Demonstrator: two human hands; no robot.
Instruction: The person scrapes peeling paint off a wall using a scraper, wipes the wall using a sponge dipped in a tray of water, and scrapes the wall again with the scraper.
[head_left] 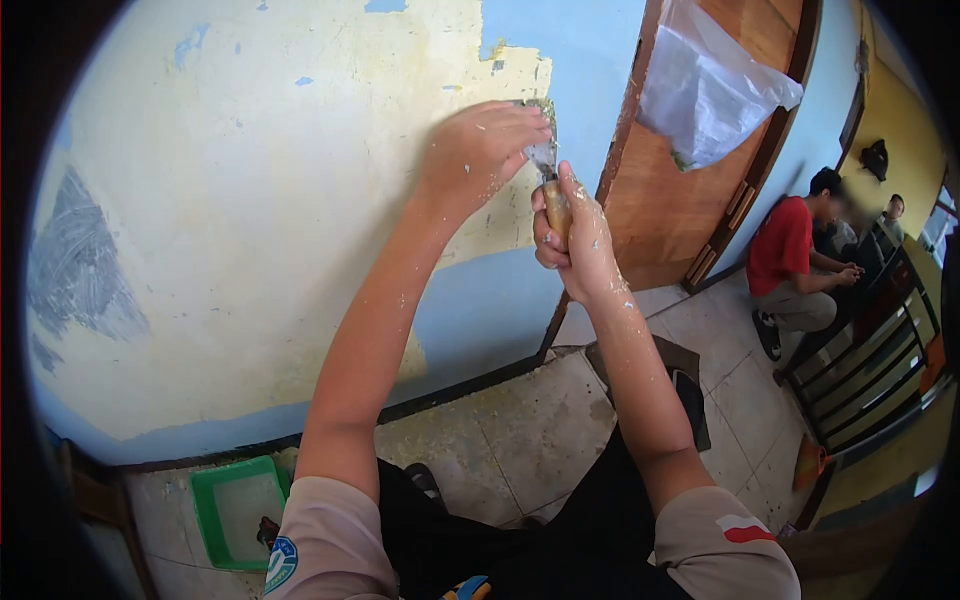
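My right hand is closed around the wooden handle of a scraper, thumb pointing up along it. The scraper's flat metal blade lies against the wall at the border of pale bare surface and blue paint. My left hand rests beside the blade with its fingers stretched flat over the upper part, partly covering it. Flecks of scraped paint cling to the blade, both hands and my forearms.
A wooden door with a white plastic bag stands right of the wall. A green basin sits on the floor at lower left. A person in a red shirt crouches at right near a dark slatted bench; another person is behind.
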